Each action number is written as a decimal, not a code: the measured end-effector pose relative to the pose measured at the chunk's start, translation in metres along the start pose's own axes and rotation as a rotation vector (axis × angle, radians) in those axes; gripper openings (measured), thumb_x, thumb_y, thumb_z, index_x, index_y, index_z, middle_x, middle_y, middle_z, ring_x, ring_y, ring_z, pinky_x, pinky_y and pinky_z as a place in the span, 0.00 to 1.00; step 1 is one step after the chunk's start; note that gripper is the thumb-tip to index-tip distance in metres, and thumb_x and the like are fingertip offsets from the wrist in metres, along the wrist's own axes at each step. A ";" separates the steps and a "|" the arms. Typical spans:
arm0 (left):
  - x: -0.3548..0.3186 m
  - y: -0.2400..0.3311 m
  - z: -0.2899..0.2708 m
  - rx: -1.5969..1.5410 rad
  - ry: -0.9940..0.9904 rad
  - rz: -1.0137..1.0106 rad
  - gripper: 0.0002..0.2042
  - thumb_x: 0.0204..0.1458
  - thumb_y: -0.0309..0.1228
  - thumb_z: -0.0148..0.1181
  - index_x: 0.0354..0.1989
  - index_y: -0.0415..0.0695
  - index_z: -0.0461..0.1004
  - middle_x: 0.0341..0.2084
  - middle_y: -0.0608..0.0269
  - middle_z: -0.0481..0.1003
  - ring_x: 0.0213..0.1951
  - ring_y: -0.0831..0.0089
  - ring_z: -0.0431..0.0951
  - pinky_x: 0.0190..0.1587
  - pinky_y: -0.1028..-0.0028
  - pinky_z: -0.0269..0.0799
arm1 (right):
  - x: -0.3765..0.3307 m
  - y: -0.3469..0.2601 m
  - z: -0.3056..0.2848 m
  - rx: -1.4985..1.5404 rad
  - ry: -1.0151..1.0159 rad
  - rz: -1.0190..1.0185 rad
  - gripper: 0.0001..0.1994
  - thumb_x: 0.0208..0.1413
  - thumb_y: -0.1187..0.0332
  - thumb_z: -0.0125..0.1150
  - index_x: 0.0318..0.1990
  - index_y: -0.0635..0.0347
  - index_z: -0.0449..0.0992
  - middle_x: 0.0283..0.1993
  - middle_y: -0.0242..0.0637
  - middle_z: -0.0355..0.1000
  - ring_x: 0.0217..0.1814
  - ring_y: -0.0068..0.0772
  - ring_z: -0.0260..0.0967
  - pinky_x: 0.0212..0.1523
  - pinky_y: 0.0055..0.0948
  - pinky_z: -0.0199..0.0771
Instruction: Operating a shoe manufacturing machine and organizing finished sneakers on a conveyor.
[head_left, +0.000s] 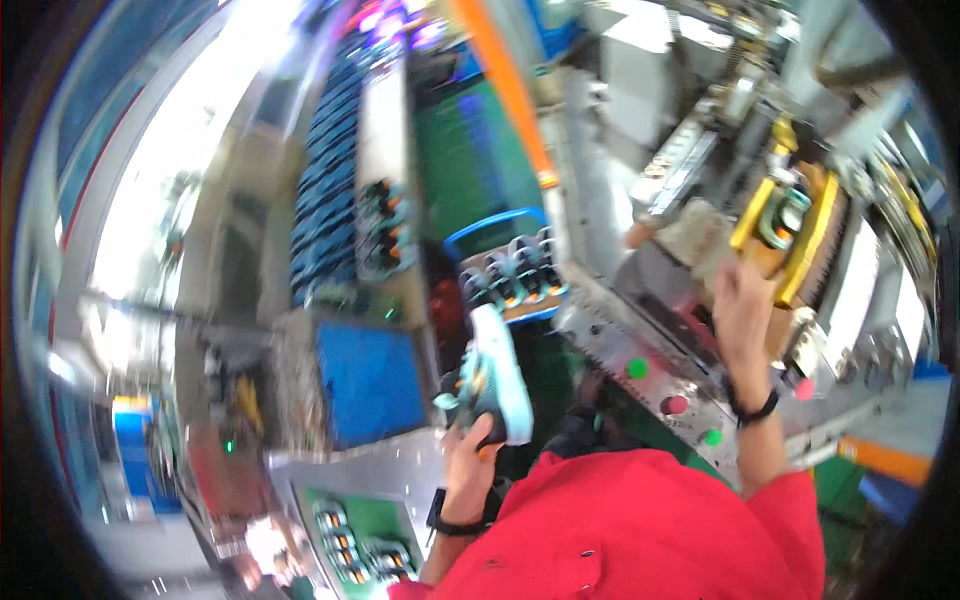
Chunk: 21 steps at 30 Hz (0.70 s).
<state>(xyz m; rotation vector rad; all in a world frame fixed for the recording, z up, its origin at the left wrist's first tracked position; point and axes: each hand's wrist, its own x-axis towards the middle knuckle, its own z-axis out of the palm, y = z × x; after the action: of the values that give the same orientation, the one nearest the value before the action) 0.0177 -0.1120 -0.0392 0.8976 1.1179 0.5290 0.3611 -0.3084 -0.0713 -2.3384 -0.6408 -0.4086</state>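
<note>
A sneaker [492,380] with a pale blue sole and dark upper is in my left hand [468,465], whose fingers are closed round one end of it. The sole faces right and the other end points away from me. Out to the right, my right hand [742,305] is stretched over the machine [640,300], nearest to its yellow clamp arms [806,240]. Between those arms sits a rounded dark and pale green piece [783,218], perhaps another shoe. Motion smears the right hand's fingers, and I cannot make out whether they touch anything.
A blue-handled basket [533,312] of several shoes stands ahead on the green floor. To the left runs a bench with dark blue racked pieces [325,190] and a blue panel [368,382]. More shoes lie in a green tray [375,512]. Coloured buttons [638,369] line the machine's front edge.
</note>
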 end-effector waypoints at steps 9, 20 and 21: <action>-0.053 -0.046 -0.042 -0.183 -0.063 -0.159 0.16 0.56 0.27 0.58 0.52 0.35 0.70 0.41 0.59 0.77 0.41 0.72 0.78 0.44 0.72 0.74 | -0.156 0.036 0.152 0.026 -0.423 -0.166 0.02 0.52 0.70 0.56 0.32 0.56 0.73 0.37 0.44 0.69 0.41 0.50 0.69 0.38 0.46 0.71; -0.081 -0.115 -0.220 -0.545 0.557 -0.055 0.13 0.49 0.27 0.66 0.39 0.32 0.74 0.33 0.54 0.77 0.32 0.62 0.80 0.35 0.64 0.79 | -0.091 -0.032 0.152 0.276 -0.308 -0.300 0.08 0.53 0.75 0.59 0.41 0.62 0.74 0.33 0.38 0.68 0.35 0.35 0.66 0.41 0.28 0.68; -0.074 -0.131 -0.248 -0.516 0.618 -0.055 0.13 0.48 0.27 0.67 0.40 0.32 0.74 0.33 0.54 0.77 0.32 0.62 0.80 0.34 0.63 0.79 | -0.073 -0.067 0.145 0.286 -0.303 -0.332 0.08 0.53 0.75 0.59 0.41 0.62 0.74 0.33 0.38 0.68 0.35 0.35 0.66 0.41 0.28 0.68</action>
<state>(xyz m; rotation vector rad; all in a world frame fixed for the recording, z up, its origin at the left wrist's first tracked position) -0.2481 -0.1554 -0.1466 0.2457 1.4562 1.0354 0.2812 -0.1911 -0.1741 -2.0369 -1.1604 -0.0945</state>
